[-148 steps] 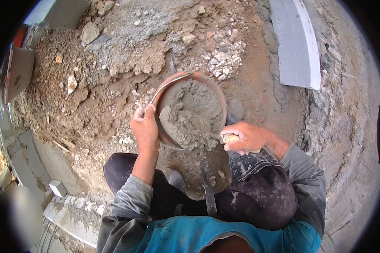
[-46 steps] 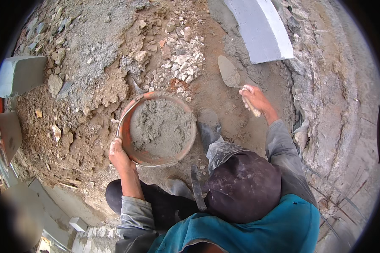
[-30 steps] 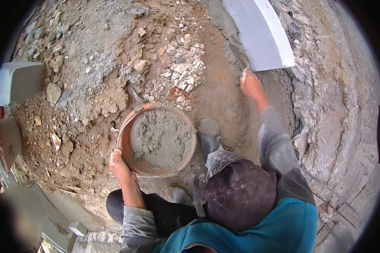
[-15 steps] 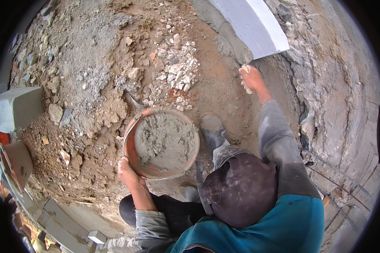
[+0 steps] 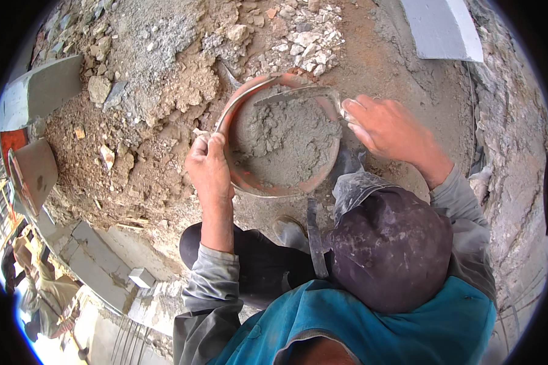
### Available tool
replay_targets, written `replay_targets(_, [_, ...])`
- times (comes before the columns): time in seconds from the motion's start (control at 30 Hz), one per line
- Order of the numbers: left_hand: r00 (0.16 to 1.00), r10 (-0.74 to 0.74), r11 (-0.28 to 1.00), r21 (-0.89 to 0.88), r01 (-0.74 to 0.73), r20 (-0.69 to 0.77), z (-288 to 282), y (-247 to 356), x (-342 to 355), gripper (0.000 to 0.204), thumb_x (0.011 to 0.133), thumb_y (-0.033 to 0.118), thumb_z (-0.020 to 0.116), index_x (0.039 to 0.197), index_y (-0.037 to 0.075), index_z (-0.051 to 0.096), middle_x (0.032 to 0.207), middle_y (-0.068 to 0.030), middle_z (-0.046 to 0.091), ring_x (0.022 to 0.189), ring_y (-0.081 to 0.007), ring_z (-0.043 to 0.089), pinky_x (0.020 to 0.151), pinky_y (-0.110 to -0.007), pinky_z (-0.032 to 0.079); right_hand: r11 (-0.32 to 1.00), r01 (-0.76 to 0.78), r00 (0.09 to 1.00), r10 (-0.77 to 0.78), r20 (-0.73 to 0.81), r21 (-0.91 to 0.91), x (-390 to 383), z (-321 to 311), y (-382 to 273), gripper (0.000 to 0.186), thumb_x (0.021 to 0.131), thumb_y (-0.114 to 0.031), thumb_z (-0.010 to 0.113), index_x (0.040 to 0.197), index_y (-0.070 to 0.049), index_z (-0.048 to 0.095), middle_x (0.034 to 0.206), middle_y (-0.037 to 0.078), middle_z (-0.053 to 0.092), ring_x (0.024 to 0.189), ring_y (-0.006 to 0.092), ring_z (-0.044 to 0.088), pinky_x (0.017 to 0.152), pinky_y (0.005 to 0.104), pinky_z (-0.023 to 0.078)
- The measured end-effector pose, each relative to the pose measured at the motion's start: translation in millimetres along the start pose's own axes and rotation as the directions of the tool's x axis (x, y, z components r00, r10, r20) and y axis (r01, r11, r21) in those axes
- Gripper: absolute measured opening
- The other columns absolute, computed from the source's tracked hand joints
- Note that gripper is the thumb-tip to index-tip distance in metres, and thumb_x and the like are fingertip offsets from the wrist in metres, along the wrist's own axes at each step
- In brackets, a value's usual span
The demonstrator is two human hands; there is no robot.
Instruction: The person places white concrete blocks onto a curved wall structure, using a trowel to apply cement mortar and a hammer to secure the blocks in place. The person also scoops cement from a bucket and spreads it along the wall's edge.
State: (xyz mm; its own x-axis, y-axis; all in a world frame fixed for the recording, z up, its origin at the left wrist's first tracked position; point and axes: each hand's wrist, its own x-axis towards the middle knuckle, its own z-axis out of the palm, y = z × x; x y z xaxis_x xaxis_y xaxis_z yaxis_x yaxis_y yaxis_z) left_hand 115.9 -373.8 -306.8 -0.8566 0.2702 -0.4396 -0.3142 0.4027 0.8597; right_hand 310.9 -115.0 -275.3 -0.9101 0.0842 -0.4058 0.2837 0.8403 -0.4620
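Grey mortar (image 5: pixel 289 137): see some beside block (image 5: pixel 435 30), plenty left in bucket (image 5: pixel 248 177). Gripping trowel (image 5: pixel 304 92) in curled right hand (image 5: pixel 389 128), wire handle (image 5: pixel 240 97) in pinching left hand (image 5: pixel 210 167).

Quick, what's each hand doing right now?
Left hand: closed, holding the bucket at its edge.
Right hand: closed, holding the trowel.

Both of the person's bare arms reach forward from the lower edge. The left hand (image 5: pixel 210 165) is closed, its thumb (image 5: pixel 217 145) pressed toward curled fingers (image 5: pixel 198 146); the left forearm (image 5: pixel 217 224) runs almost straight up the view. The right hand (image 5: pixel 388 129), a little higher, curls in a grip with its back upward, pointing left. The right forearm (image 5: pixel 439 172) slants in from the lower right, dipping toward a bent elbow.
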Motion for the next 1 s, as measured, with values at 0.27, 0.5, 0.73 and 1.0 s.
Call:
replay_targets(0.27, [0.999,0.014,0.982,0.189,-0.008,-0.032,55.9,35.2,-4.0,0.017,0.092,0.014,0.058,0.084,0.0,0.062,0.073,0.0028,0.055,0.062,-0.0041,0.044,0.055,-0.021,0.036,0.944,0.32,0.917,-0.329,0.226,0.074,26.0,-20.0,0.0,0.022,0.083,-0.004,0.054,0.103,0.005,0.055,0.088,0.02,0.062,0.079,0.0355,0.066,0.066,0.0467,0.053])
replay_targets(0.5, [0.983,0.097,0.967,0.247,-0.056,-0.159,80.9,42.3,-14.9,0.025,0.093,0.013,0.054,0.072,0.0,0.055,0.067,0.0046,0.047,0.06,-0.0041,0.038,0.051,-0.024,0.03,0.895,-0.137,0.955,0.005,0.297,0.425,10.6,28.3,12.2,0.03,0.091,-0.021,0.057,0.106,0.005,0.053,0.088,0.024,0.063,0.085,0.0434,0.063,0.074,0.0518,0.049])
replay_targets(0.73, [0.977,0.208,0.956,0.22,-0.192,-0.052,45.8,19.1,-15.8,0.024,0.092,0.012,0.053,0.072,-0.002,0.053,0.066,0.0029,0.045,0.062,-0.0075,0.037,0.054,-0.028,0.032,0.627,-0.208,0.925,-0.123,0.358,0.751,20.8,81.9,-32.9,0.033,0.088,-0.029,0.063,0.097,0.003,0.057,0.085,0.023,0.063,0.083,0.0348,0.063,0.074,0.0458,0.048])
replay_targets(1.0, [0.988,0.129,0.992,-0.018,-0.128,0.09,22.6,9.9,-12.6,0.025,0.095,0.016,0.054,0.083,-0.004,0.06,0.072,-0.003,0.056,0.064,-0.0103,0.048,0.057,-0.029,0.041,0.479,-0.166,0.986,0.06,0.156,0.862,-48.1,86.3,-62.7,0.028,0.088,-0.026,0.064,0.092,0.001,0.057,0.078,0.012,0.062,0.058,0.0209,0.061,0.055,0.037,0.049])
